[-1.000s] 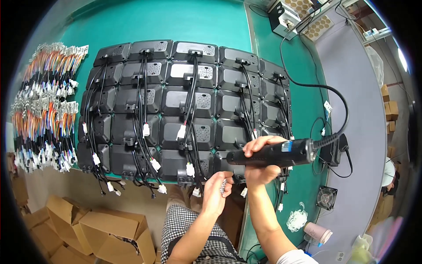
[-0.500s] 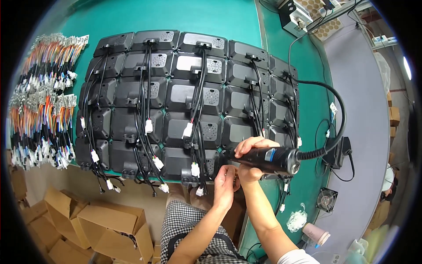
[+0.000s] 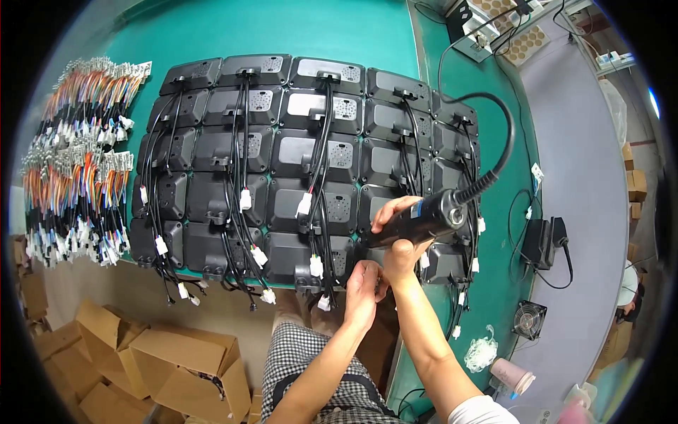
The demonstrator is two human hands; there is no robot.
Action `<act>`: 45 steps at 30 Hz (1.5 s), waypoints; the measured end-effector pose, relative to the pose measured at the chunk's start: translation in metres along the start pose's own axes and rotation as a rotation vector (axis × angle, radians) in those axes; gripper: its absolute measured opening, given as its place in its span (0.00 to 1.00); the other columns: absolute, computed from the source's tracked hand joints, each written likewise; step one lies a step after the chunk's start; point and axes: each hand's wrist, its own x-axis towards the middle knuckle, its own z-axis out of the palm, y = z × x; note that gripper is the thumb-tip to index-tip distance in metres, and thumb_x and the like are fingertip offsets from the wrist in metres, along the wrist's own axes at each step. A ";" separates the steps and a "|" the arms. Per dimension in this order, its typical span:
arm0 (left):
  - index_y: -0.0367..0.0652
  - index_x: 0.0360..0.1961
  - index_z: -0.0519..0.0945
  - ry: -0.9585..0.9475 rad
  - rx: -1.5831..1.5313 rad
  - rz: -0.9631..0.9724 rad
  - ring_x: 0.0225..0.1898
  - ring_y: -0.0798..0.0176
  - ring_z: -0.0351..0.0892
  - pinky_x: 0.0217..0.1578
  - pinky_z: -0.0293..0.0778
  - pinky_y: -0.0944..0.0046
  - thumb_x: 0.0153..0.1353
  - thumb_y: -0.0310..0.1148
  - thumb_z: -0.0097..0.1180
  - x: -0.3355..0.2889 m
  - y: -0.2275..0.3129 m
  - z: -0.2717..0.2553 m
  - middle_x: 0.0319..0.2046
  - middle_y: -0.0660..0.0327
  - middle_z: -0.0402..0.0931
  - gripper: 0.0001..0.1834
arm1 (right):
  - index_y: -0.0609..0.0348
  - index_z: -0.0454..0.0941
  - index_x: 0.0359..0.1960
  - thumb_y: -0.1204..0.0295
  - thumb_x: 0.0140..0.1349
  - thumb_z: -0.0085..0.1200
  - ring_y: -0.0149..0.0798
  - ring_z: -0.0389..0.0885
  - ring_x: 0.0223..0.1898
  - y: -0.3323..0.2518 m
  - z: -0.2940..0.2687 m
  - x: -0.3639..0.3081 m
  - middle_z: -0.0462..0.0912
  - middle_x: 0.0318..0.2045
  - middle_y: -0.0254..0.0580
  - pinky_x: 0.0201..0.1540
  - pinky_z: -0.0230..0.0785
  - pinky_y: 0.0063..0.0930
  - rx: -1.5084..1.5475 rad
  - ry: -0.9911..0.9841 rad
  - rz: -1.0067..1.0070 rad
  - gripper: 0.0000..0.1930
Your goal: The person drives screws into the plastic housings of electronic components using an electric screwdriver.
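My right hand (image 3: pixel 402 261) is wrapped round a black electric screwdriver (image 3: pixel 422 218). A thick black cord leaves its rear end. The tool slants down to the left, its front end low over a black plastic housing in the nearest row; the tip itself is hidden. My left hand (image 3: pixel 361 297) is closed just below that end, at the near edge of the rows, fingers pinched together. What lies in those fingers is too hidden to name. Several black housings (image 3: pixel 291 256) lie side by side in rows, with black cables and white connectors (image 3: pixel 316 266) on top.
Bundles of coloured wires (image 3: pixel 78 177) lie at the left of the green tabletop (image 3: pixel 318 25). Open cardboard boxes (image 3: pixel 187 360) stand below its near edge. To the right are a black power adapter (image 3: pixel 538 244), a small fan (image 3: pixel 528 320), and a pinkish cup (image 3: pixel 512 374).
The screwdriver's rear end has swung away from me and slightly left, making the tool steeper in view, and its cord has shifted with it. My left hand stays nearly in place.
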 end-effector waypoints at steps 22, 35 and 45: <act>0.36 0.33 0.72 -0.053 -0.210 -0.002 0.19 0.77 0.63 0.17 0.57 0.81 0.54 0.27 0.54 -0.035 0.045 -0.012 0.25 0.60 0.72 0.07 | 0.59 0.63 0.34 0.38 0.45 0.49 0.33 0.69 0.17 -0.087 -0.010 -0.017 0.68 0.21 0.39 0.22 0.65 0.25 0.236 0.152 -0.121 0.33; 0.38 0.26 0.73 -0.002 -0.226 -0.043 0.16 0.76 0.63 0.14 0.55 0.81 0.53 0.29 0.56 -0.035 0.041 -0.014 0.22 0.58 0.73 0.07 | 0.59 0.63 0.34 0.37 0.44 0.49 0.33 0.68 0.16 -0.081 -0.014 -0.033 0.69 0.21 0.39 0.20 0.64 0.25 0.222 0.219 -0.140 0.34; 0.38 0.23 0.73 -0.170 -0.114 -0.144 0.14 0.77 0.61 0.13 0.54 0.81 0.53 0.31 0.56 -0.031 0.043 -0.028 0.18 0.59 0.72 0.08 | 0.63 0.65 0.35 0.40 0.48 0.48 0.32 0.66 0.17 -0.080 -0.017 -0.032 0.68 0.21 0.39 0.20 0.62 0.24 0.256 0.184 -0.176 0.32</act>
